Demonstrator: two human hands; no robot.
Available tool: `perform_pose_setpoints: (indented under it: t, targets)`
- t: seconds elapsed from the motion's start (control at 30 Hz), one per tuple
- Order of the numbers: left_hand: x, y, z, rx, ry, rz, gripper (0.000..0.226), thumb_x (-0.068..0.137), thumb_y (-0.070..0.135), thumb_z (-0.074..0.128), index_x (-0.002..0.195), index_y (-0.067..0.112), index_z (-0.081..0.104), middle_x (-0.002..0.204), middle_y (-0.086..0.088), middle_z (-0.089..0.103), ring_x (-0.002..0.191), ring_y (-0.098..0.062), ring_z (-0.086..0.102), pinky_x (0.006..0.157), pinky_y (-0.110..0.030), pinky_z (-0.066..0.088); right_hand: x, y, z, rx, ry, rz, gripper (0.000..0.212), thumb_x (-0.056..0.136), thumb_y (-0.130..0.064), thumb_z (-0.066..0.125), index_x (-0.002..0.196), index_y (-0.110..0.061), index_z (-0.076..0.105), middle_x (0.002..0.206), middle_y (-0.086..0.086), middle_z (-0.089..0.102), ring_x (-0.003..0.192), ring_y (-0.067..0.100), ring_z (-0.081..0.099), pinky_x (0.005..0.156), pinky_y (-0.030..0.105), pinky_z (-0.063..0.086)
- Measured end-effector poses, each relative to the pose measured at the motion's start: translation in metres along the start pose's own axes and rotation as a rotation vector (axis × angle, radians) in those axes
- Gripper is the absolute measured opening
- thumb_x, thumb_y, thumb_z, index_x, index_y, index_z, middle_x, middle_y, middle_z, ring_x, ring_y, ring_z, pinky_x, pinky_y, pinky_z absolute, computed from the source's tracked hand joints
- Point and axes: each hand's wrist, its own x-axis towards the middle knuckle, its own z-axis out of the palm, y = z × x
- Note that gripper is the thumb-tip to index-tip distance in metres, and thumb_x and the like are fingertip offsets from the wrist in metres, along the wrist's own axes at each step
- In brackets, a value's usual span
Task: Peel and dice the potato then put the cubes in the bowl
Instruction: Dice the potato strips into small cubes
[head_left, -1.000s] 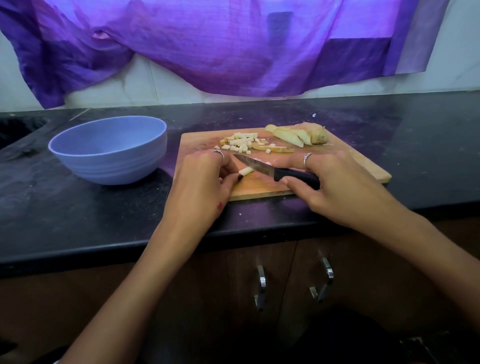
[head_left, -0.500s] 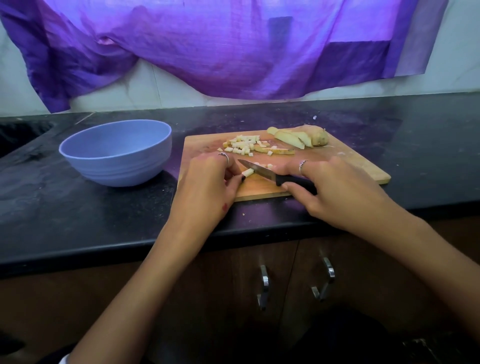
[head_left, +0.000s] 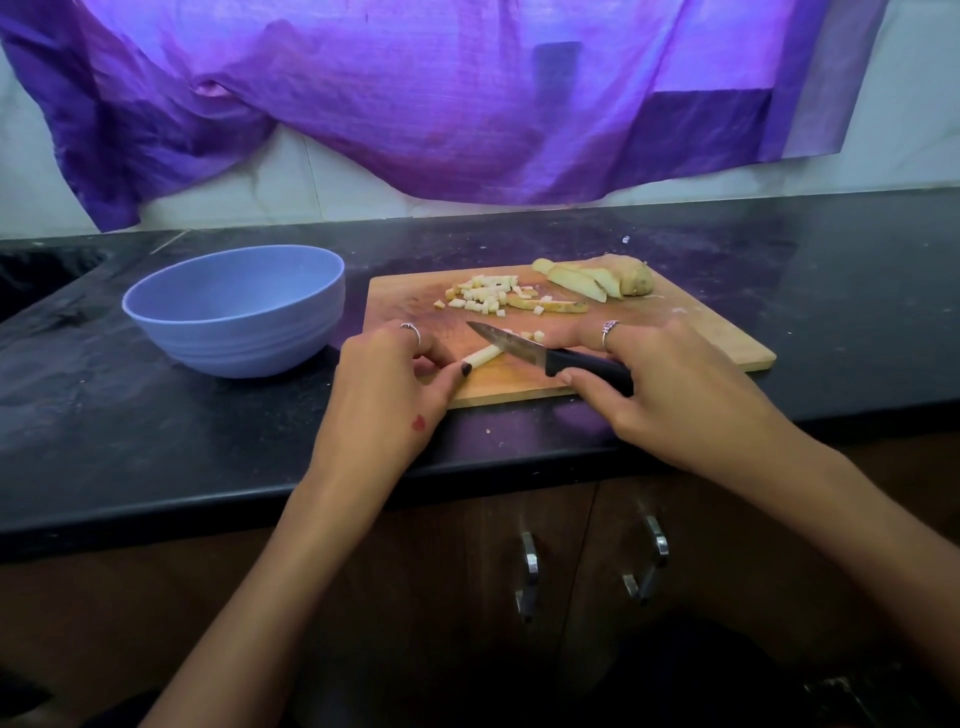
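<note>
**Dicing a potato strip on the cutting board**

Left hand (head_left: 387, 387) pinches a potato strip (head_left: 483, 356) on the wooden cutting board (head_left: 691, 332). Right hand (head_left: 670, 387) grips a black-handled knife (head_left: 540, 353), blade across the strip. Cubes (head_left: 485, 296) and potato slices (head_left: 597, 278) lie behind; the blue bowl (head_left: 234, 312) stands left.

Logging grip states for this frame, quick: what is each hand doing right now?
Left hand: pinches the potato strip on the cutting board.
Right hand: grips the knife by its black handle.
</note>
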Motion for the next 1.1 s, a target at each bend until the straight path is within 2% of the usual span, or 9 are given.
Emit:
perform_pose_setpoints:
  t: [0.23,0.37,0.47,0.6,0.73,0.83,0.9,1.0,1.1]
  targets:
    - [0.001,0.004,-0.001,0.019,-0.018,0.021,0.008,0.084,0.028,0.071,0.085,0.02,0.071,0.087,0.006,0.06,0.071,-0.005,0.05,0.057,-0.011,0.033,0.018,-0.007,-0.001,-0.069,-0.057,-0.025,0.032,0.094,-0.041,0.051,0.126,-0.039,0.054,0.095,-0.003,0.064,0.076,0.012,0.05,0.065,0.03,0.042]
    - [0.001,0.003,0.001,0.035,-0.014,0.033,0.008,0.084,0.026,0.07,0.081,0.019,0.068,0.086,0.005,0.06,0.074,-0.006,0.051,0.057,-0.008,0.031,0.02,-0.013,0.004,-0.103,-0.077,-0.037,0.033,0.096,-0.04,0.048,0.129,-0.039,0.05,0.103,-0.004,0.064,0.085,0.015,0.055,0.071,0.033,0.048]
    - [0.002,0.004,0.002,0.032,-0.005,0.041,0.011,0.084,0.023,0.069,0.079,0.014,0.068,0.083,0.003,0.062,0.074,-0.008,0.053,0.056,-0.007,0.032,0.01,-0.012,0.0,-0.174,-0.078,-0.054,0.036,0.096,-0.043,0.044,0.132,-0.042,0.045,0.096,-0.004,0.063,0.084,0.016,0.057,0.072,0.035,0.05]
    - [0.003,0.005,0.003,0.017,0.001,0.052,0.012,0.083,0.022,0.069,0.077,0.012,0.068,0.083,0.001,0.064,0.076,-0.01,0.054,0.058,-0.016,0.032,-0.003,-0.007,-0.009,-0.174,-0.018,-0.036,0.035,0.095,-0.041,0.048,0.13,-0.041,0.052,0.078,-0.006,0.055,0.075,0.016,0.05,0.061,0.031,0.037]
    - [0.001,0.005,0.003,0.044,0.015,0.094,0.011,0.085,0.021,0.068,0.079,0.011,0.068,0.088,0.0,0.065,0.08,-0.013,0.054,0.063,-0.016,0.029,-0.001,-0.005,-0.007,-0.016,0.061,-0.027,0.032,0.092,-0.035,0.056,0.123,-0.035,0.06,0.084,-0.003,0.066,0.08,0.019,0.058,0.066,0.035,0.047]
    - [0.0,0.005,0.003,0.05,0.021,0.113,0.01,0.085,0.019,0.068,0.081,0.01,0.068,0.088,-0.002,0.065,0.081,-0.014,0.054,0.064,-0.016,0.03,-0.001,-0.009,-0.006,-0.02,0.034,-0.036,0.032,0.091,-0.036,0.057,0.123,-0.036,0.06,0.074,-0.006,0.057,0.068,0.015,0.051,0.063,0.033,0.044]
    - [-0.001,0.005,0.003,0.048,0.028,0.121,0.01,0.085,0.019,0.068,0.082,0.009,0.068,0.088,-0.002,0.064,0.08,-0.014,0.054,0.065,-0.017,0.032,-0.001,-0.009,-0.006,-0.042,0.011,-0.035,0.033,0.092,-0.038,0.055,0.125,-0.037,0.058,0.075,-0.006,0.057,0.065,0.012,0.048,0.063,0.032,0.044]
    - [0.0,0.004,0.004,0.055,0.027,0.127,0.01,0.086,0.019,0.068,0.082,0.009,0.069,0.089,-0.002,0.063,0.08,-0.014,0.054,0.066,-0.018,0.033,0.005,-0.01,-0.005,-0.042,-0.028,-0.028,0.034,0.093,-0.04,0.053,0.126,-0.039,0.056,0.082,-0.008,0.055,0.062,0.004,0.039,0.059,0.029,0.036]
    - [0.001,0.004,0.004,0.059,0.021,0.138,0.01,0.085,0.019,0.068,0.08,0.01,0.067,0.091,-0.001,0.062,0.082,-0.015,0.054,0.068,-0.021,0.038,0.016,-0.014,-0.003,-0.086,-0.059,-0.038,0.033,0.094,-0.042,0.05,0.126,-0.04,0.054,0.095,-0.005,0.063,0.073,0.008,0.05,0.064,0.029,0.04]
